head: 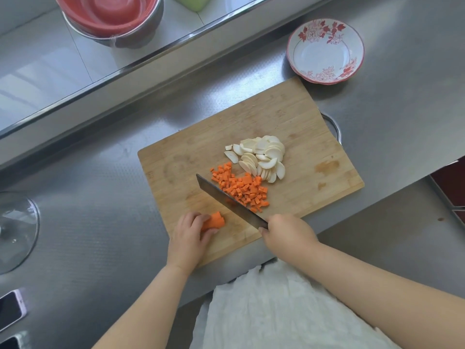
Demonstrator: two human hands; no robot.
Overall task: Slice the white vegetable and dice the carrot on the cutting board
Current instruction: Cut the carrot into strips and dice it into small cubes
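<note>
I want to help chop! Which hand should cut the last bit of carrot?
The right hand: it already grips the knife, blade beside the carrot piece. The left hand is busy holding that piece on the cutting board.

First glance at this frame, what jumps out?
The bright orange diced carrot at the middle of the cutting board, with the white slices heaped just behind it. The right hand holds the knife beside the dice, while the left hand grips the uncut carrot piece at the board's near edge.

Left grip [189, 231] curled; right grip [286, 233] clenched.
</note>
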